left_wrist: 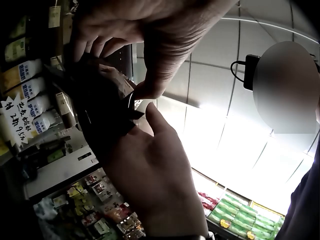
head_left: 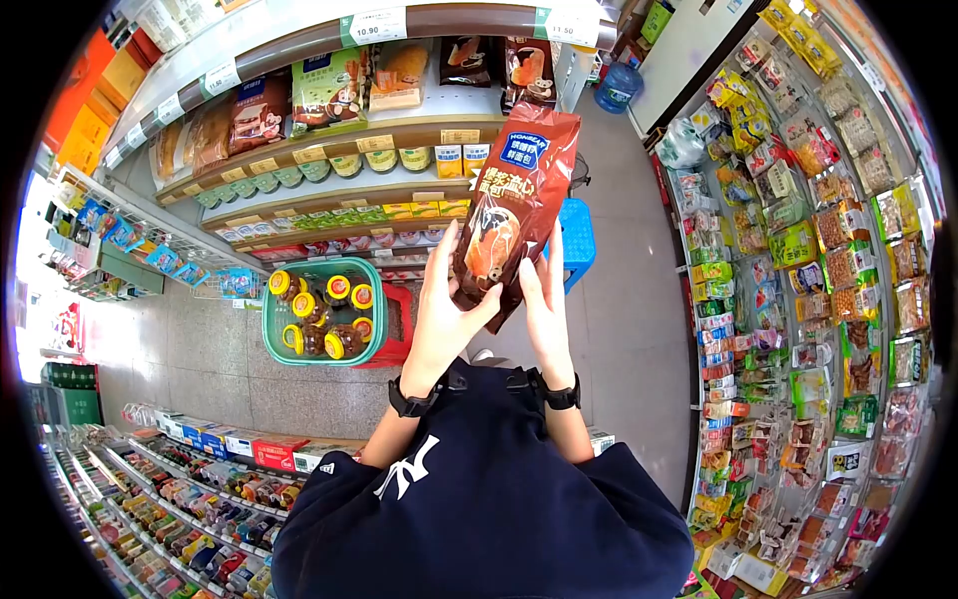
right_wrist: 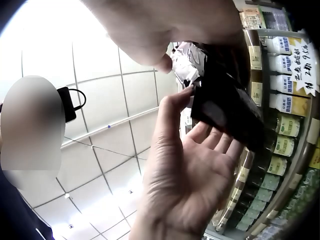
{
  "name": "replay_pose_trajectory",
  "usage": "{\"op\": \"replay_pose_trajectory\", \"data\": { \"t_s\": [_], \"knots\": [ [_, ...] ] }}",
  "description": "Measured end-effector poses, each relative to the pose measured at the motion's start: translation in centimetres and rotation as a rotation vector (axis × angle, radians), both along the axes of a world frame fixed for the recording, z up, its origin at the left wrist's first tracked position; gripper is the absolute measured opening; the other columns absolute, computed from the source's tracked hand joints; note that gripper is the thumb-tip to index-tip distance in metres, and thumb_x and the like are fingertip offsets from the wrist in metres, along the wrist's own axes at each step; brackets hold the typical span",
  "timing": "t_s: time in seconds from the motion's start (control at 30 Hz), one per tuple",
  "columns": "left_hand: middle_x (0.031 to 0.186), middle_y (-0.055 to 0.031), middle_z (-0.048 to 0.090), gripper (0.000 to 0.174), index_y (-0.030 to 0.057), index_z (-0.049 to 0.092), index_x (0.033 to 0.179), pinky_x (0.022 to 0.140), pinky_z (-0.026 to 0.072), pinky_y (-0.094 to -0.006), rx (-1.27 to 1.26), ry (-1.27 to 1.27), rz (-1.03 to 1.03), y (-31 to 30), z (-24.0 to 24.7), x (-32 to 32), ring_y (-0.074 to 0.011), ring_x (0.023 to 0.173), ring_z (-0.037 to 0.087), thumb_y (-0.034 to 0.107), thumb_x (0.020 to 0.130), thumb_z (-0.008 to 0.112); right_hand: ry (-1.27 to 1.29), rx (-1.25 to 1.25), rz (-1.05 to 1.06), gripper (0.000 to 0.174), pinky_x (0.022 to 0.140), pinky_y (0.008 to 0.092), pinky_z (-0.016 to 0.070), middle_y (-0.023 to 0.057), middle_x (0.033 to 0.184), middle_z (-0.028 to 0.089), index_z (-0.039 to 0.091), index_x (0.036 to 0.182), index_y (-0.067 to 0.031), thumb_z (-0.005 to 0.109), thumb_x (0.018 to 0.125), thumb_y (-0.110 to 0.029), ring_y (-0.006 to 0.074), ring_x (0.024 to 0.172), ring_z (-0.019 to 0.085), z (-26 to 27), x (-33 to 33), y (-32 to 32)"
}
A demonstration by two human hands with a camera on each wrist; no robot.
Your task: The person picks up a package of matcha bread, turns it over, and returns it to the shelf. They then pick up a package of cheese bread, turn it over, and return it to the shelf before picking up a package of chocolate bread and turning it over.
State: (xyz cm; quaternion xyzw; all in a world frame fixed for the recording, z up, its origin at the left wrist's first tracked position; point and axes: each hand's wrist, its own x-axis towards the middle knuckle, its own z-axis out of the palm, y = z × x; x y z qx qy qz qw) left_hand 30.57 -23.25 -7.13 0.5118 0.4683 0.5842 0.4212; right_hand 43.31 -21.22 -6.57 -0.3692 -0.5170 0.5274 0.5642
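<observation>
A brown-red bag of packaged bread (head_left: 521,205), with a blue label and a bread picture, is held up in front of the chest, its top tilted toward the shelf. My left hand (head_left: 446,317) grips its lower left side, thumb across the front near the bottom corner. On the lower right side my right hand (head_left: 546,317) holds it, thumb on the front face. Seen from below in the right wrist view, the bag (right_wrist: 225,102) looks dark, with a shiny silvery fold (right_wrist: 189,62) near the fingers. Both wrists wear black bands.
A green basket (head_left: 271,339) with several yellow-lidded jars (head_left: 337,290) sits at the left on a red stool (head_left: 399,334). Ahead stands a shelf (head_left: 429,130) of packaged bread and cups. A blue stool (head_left: 577,245) is behind the bag. Snack racks (head_left: 798,299) line the right.
</observation>
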Motion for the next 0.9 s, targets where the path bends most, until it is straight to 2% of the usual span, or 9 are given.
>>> {"op": "replay_pose_trajectory", "data": {
  "t_s": [0.13, 0.23, 0.3, 0.33, 0.57, 0.63, 0.67, 0.7, 0.9],
  "knots": [
    [0.133, -0.0114, 0.035, 0.087, 0.0044, 0.023, 0.145, 0.104, 0.0380, -0.0366, 0.112, 0.248, 0.010, 0.0, 0.2, 0.0, -0.0236, 0.126, 0.041, 0.002, 0.074, 0.074, 0.145, 0.032, 0.037, 0.080, 0.113, 0.0362, 0.0182, 0.0129, 0.152, 0.014, 0.003, 0.150, -0.0092, 0.056, 0.090, -0.005, 0.0232, 0.138, 0.019, -0.6, -0.2, 0.7],
    [0.131, -0.0110, 0.040, 0.076, 0.0019, 0.031, 0.141, 0.102, 0.0392, -0.0354, 0.118, 0.247, -0.012, -0.1, 0.5, -0.5, -0.0228, 0.123, 0.044, 0.005, 0.077, 0.073, 0.228, -0.039, -0.002, 0.072, 0.105, 0.0338, 0.0334, 0.0147, 0.144, 0.031, 0.012, 0.149, -0.0088, 0.055, 0.090, -0.003, 0.0218, 0.129, 0.037, -0.8, 0.2, 0.9],
    [0.120, -0.0144, 0.051, 0.057, -0.0010, 0.045, 0.131, 0.098, 0.0408, -0.0342, 0.091, 0.175, -0.037, 0.1, 0.0, -1.1, -0.0248, 0.115, 0.051, 0.010, 0.080, 0.071, 0.304, -0.116, -0.013, 0.066, 0.099, 0.0320, 0.0409, 0.0139, 0.133, 0.047, 0.019, 0.147, -0.0082, 0.055, 0.091, -0.004, 0.0188, 0.118, 0.049, -0.5, 0.5, 0.8],
    [0.119, -0.0129, 0.055, 0.044, -0.0024, 0.051, 0.124, 0.098, 0.0407, -0.0329, 0.112, 0.170, -0.002, 0.0, 0.5, -1.0, -0.0230, 0.113, 0.053, 0.008, 0.084, 0.066, 0.312, -0.145, -0.003, 0.065, 0.099, 0.0318, 0.0407, 0.0139, 0.133, 0.046, 0.020, 0.147, -0.0082, 0.055, 0.091, -0.004, 0.0188, 0.119, 0.048, -0.5, 0.6, 0.8],
    [0.132, -0.0120, 0.049, 0.050, -0.0013, 0.044, 0.134, 0.098, 0.0403, -0.0317, 0.079, 0.103, -0.050, 0.1, -1.1, -1.5, -0.0206, 0.118, 0.050, 0.011, 0.089, 0.062, 0.316, -0.189, -0.036, 0.060, 0.100, 0.0306, 0.0388, 0.0133, 0.135, 0.045, 0.025, 0.146, -0.0067, 0.054, 0.094, -0.013, 0.0183, 0.121, 0.046, -1.5, 0.4, 1.2],
    [0.136, -0.0100, 0.045, 0.054, -0.0014, 0.036, 0.140, 0.099, 0.0398, -0.0303, -0.120, -0.233, -0.213, -0.4, -0.5, -1.4, -0.0159, 0.118, 0.049, 0.013, 0.092, 0.059, 0.292, -0.135, -0.019, 0.057, 0.102, 0.0311, 0.0376, 0.0118, 0.140, 0.040, 0.025, 0.145, -0.0039, 0.050, 0.095, -0.017, 0.0183, 0.123, 0.045, -1.8, 0.2, 1.6],
    [0.137, -0.0088, 0.044, 0.056, -0.0025, 0.032, 0.141, 0.099, 0.0397, -0.0292, -0.098, -0.244, -0.222, -0.5, -0.3, -1.5, -0.0131, 0.117, 0.048, 0.012, 0.093, 0.057, 0.315, -0.169, -0.005, 0.057, 0.102, 0.0313, 0.0372, 0.0115, 0.141, 0.040, 0.025, 0.145, -0.0033, 0.049, 0.095, -0.016, 0.0183, 0.123, 0.045, -1.7, 0.0, 1.6],
    [0.139, -0.0112, 0.041, 0.056, -0.0052, 0.030, 0.141, 0.104, 0.0345, -0.0306, -0.125, -0.270, -0.236, -0.6, -0.1, -1.7, -0.0166, 0.124, 0.043, 0.007, 0.093, 0.056, 0.338, -0.198, 0.009, 0.056, 0.103, 0.0315, 0.0367, 0.0111, 0.141, 0.040, 0.025, 0.145, -0.0026, 0.049, 0.095, -0.016, 0.0184, 0.124, 0.044, -1.6, -0.1, 1.7],
    [0.135, -0.0112, 0.046, 0.055, -0.0028, 0.034, 0.140, 0.103, 0.0366, -0.0307, -0.084, -0.278, -0.104, -0.4, -0.2, -3.0, -0.0156, 0.121, 0.046, 0.008, 0.092, 0.058, 0.271, -0.232, 0.098, 0.062, 0.106, 0.0304, 0.0322, 0.0125, 0.142, 0.038, 0.020, 0.146, 0.0002, 0.052, 0.095, -0.016, 0.0175, 0.127, 0.039, -1.5, -1.6, 2.4]
  ]
}}
